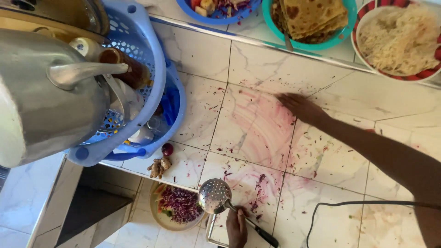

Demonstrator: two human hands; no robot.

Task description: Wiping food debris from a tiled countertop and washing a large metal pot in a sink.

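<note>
While our right hand point(301, 108), fingers flat and released, lies on counter point(257, 59) middle, pink smears point(250, 124), shreds not yet cleared; left hand point(236, 226) grasps skimmer point(214, 196) at near edge.

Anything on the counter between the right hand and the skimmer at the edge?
Nothing solid: only stained tile and purple scraps lie between the right hand and the skimmer. The black cable runs off to the side.

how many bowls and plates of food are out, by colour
blue bowl: 1
teal bowl: 1
red-rimmed bowl: 1
tan plate: 1
total: 4
</note>
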